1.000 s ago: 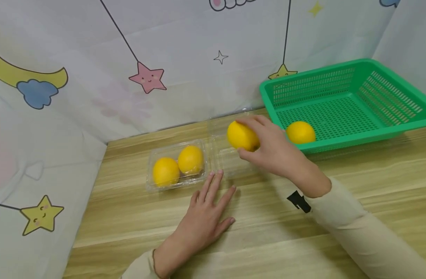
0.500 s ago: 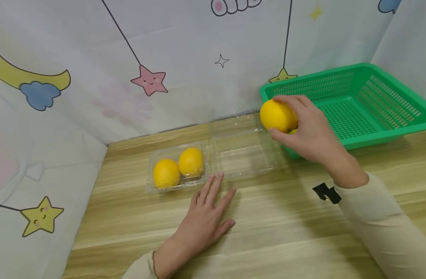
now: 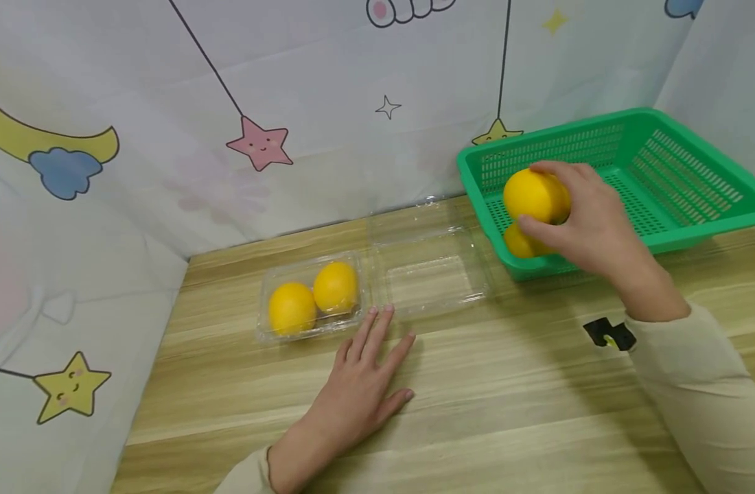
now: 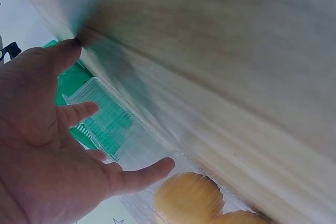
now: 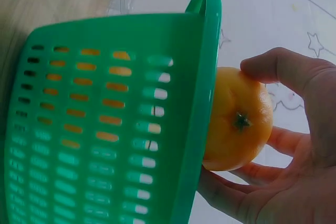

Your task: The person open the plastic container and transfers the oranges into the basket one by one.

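Note:
My right hand (image 3: pixel 600 219) grips an orange (image 3: pixel 532 195) between thumb and fingers, over the left end of the green basket (image 3: pixel 670 241). In the right wrist view, the held orange (image 5: pixel 239 121) shows its green stem end just above the basket's rim. Below it, another orange (image 3: pixel 519 241) lies in the basket, partly hidden. My left hand (image 3: pixel 355 384) rests on the table with fingers spread, its fingertips right at the front edge of an opened clear plastic clamshell box (image 3: pixel 272 271). Two oranges (image 3: pixel 292 309) sit in the left half of that box.
The box's clear lid half (image 3: pixel 430 274) lies flat between the oranges and the basket. Behind the wood-grain table (image 3: pixel 464 412) hangs a white cloth (image 3: pixel 334 165) with printed stars. A black piece (image 3: pixel 609 334) is attached at my right sleeve (image 3: pixel 692 370).
My right hand has carried the orange rightward from above the clear lid to over the basket. The left hand has stayed in place.

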`<action>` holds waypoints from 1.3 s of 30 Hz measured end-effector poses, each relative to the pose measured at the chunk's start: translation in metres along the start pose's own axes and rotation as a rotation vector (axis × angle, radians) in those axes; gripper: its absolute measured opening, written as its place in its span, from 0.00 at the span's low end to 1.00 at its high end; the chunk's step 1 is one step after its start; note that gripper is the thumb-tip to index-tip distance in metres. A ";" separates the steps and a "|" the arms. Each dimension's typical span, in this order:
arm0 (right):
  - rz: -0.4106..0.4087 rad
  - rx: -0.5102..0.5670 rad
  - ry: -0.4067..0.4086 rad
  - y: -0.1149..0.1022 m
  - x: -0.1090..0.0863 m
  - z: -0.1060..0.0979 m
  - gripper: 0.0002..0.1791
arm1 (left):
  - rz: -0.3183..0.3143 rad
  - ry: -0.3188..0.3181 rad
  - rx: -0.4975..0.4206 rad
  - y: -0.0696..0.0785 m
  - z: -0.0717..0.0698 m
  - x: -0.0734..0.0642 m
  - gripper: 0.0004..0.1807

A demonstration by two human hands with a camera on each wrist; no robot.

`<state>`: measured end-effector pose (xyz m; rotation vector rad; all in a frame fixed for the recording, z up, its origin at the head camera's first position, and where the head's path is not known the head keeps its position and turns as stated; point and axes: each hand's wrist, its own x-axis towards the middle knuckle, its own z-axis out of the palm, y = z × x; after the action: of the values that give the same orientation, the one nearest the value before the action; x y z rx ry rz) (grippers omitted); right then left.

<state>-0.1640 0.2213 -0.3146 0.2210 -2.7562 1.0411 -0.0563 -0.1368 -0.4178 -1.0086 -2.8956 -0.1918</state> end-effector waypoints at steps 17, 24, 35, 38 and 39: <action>0.080 -0.170 -0.071 0.040 0.003 -0.020 0.38 | 0.006 -0.003 -0.012 -0.002 -0.002 -0.002 0.41; 0.143 -0.249 -0.139 0.054 0.005 -0.019 0.39 | 0.009 -0.003 -0.003 -0.002 -0.002 -0.002 0.41; 0.161 -0.266 -0.188 0.062 0.006 -0.018 0.40 | 0.011 -0.002 -0.004 -0.001 -0.003 -0.002 0.40; 0.169 -0.264 -0.205 0.065 0.008 -0.018 0.40 | 0.011 -0.001 -0.006 -0.001 -0.003 -0.002 0.40; 0.172 -0.262 -0.214 0.066 0.009 -0.018 0.40 | 0.010 -0.001 -0.004 -0.001 -0.003 -0.001 0.40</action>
<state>-0.1835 0.2819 -0.3413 0.0605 -3.1142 0.7153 -0.0558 -0.1391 -0.4152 -1.0244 -2.8915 -0.1973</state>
